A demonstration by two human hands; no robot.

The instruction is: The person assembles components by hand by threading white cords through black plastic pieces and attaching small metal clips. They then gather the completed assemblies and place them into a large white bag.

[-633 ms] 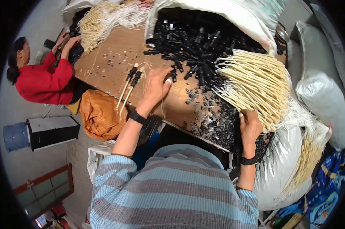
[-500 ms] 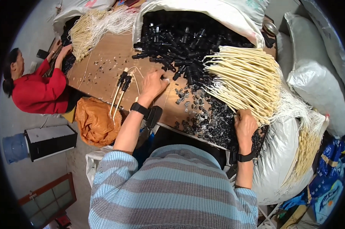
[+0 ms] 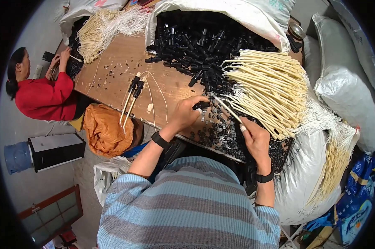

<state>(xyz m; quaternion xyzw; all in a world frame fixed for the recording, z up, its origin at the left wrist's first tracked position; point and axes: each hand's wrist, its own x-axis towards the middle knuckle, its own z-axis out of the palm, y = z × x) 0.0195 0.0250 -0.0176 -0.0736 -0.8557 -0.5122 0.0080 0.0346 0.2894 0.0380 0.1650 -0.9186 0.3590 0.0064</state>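
Note:
My left hand (image 3: 184,114) is closed around a short black tubular plastic fitting (image 3: 201,105) over the near part of the table. To its right, my right hand (image 3: 257,139) pinches a cream sleeved wire (image 3: 228,108), whose pale tip points up and left, a little apart from the fitting. Beside my right hand lies a thick bundle of cream sleeved wires (image 3: 270,91) with loose white strands at its right end. Small dark and clear plastic pieces (image 3: 224,133) are spread beneath both hands. Two finished-looking wires with black fittings (image 3: 135,89) lie left of my left hand.
A white sack (image 3: 220,7) spills black fittings (image 3: 187,50) at the back. Full pale sacks (image 3: 345,79) crowd the right. An orange bag (image 3: 106,130) stands by the table's left edge. A person in red (image 3: 46,95) works at the far left near another wire bundle (image 3: 92,37).
My left hand has moved right and toward me and now holds a black fitting. My right hand has drawn a cream sleeved wire from the bundle, moving left.

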